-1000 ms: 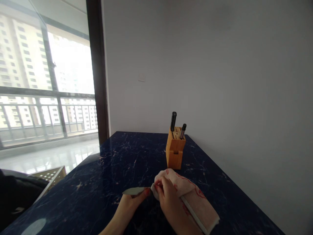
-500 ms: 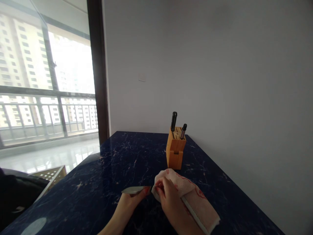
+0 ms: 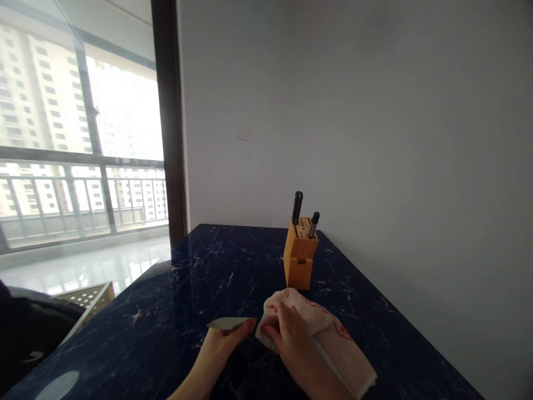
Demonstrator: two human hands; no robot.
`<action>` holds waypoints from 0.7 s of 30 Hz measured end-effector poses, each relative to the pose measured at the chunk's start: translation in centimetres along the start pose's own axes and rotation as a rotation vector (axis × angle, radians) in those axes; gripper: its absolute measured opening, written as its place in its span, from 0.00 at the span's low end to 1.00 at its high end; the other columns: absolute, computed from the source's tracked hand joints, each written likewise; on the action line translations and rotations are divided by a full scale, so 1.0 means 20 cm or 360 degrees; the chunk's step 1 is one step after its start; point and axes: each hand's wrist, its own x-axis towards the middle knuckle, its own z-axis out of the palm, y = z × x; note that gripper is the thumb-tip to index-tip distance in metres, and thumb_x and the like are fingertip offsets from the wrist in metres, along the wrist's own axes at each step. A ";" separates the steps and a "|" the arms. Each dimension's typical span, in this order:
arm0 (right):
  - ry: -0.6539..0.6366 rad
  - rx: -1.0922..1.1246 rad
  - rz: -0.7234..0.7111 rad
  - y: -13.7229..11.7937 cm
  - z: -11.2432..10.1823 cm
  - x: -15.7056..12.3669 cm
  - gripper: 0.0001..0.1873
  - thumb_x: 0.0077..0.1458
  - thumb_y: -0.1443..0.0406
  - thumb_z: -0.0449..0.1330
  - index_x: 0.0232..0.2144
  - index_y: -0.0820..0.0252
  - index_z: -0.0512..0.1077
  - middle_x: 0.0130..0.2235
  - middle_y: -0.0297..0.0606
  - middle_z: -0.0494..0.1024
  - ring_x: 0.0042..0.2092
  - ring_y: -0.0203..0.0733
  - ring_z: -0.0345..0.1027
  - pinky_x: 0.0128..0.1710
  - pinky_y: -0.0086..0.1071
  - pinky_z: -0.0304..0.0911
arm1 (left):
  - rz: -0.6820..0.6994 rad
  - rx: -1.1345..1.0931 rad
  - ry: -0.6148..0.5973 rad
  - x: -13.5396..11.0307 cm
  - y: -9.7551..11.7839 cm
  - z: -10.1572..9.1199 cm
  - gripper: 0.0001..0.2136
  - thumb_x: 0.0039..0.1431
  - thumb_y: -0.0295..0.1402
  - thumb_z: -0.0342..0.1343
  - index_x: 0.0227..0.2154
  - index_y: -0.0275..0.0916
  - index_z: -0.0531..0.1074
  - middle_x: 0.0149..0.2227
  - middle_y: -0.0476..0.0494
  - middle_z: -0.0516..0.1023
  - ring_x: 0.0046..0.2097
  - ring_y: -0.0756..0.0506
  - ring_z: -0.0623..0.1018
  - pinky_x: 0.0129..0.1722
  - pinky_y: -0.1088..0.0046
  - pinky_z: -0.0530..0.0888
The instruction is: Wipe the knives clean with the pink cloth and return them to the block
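Note:
My left hand (image 3: pixel 227 336) is closed on a knife (image 3: pixel 227 321), whose pale blade points to the left. The knife's dark handle end reaches toward the towel and is partly hidden by my fingers. A pinkish-white towel with red markings (image 3: pixel 333 339) is pinched in my right hand (image 3: pixel 291 336), its near edge beside the handle end. I cannot tell whether the cloth touches the handle. Just beyond the towel stands a wooden knife block (image 3: pixel 300 266) with two dark-handled tools upright in its slots.
The dark blue marbled table (image 3: pixel 220 266) runs back to a grey wall (image 3: pixel 353 139). At the lower left are a perforated light-coloured chair or basket (image 3: pixel 94 303) and a black cloth item (image 3: pixel 33 333). A round pale patch (image 3: pixel 58 385) shows at the near left table edge.
My right hand has shifted slightly with the towel's edge, which now sits a little lower and closer to the handle end. My left hand and the knife stay nearly still.

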 end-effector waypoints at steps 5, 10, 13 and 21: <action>-0.0250 0.0002 0.0161 -0.03 -0.03 0.03 0.10 0.45 0.75 0.56 0.32 0.61 0.69 0.37 0.40 0.73 0.42 0.47 0.65 0.43 0.39 0.58 | -0.0006 0.0072 0.0000 0.01 -0.02 -0.02 0.14 0.39 0.41 0.64 0.29 0.37 0.78 0.31 0.43 0.82 0.36 0.38 0.78 0.40 0.65 0.72; -0.0267 0.0127 0.0177 -0.06 -0.07 0.05 0.11 0.45 0.78 0.51 0.28 0.61 0.69 0.34 0.39 0.73 0.40 0.44 0.65 0.40 0.36 0.58 | 0.0040 0.0085 0.0021 0.02 -0.03 -0.02 0.15 0.38 0.42 0.64 0.28 0.37 0.78 0.31 0.43 0.82 0.35 0.39 0.78 0.38 0.66 0.73; -0.0249 0.0204 0.0136 -0.05 -0.06 0.05 0.12 0.46 0.79 0.50 0.27 0.60 0.68 0.33 0.38 0.72 0.39 0.43 0.65 0.40 0.35 0.58 | 0.0031 0.0061 0.0024 0.02 -0.03 -0.02 0.14 0.38 0.41 0.64 0.27 0.37 0.78 0.28 0.44 0.81 0.33 0.40 0.78 0.37 0.67 0.73; -0.0114 0.0395 0.0072 -0.11 -0.03 0.03 0.11 0.48 0.77 0.51 0.28 0.59 0.69 0.33 0.35 0.74 0.39 0.40 0.66 0.43 0.34 0.58 | -0.0010 0.0307 -0.0115 0.01 -0.01 -0.03 0.13 0.41 0.43 0.62 0.26 0.38 0.79 0.29 0.45 0.82 0.34 0.40 0.78 0.34 0.71 0.74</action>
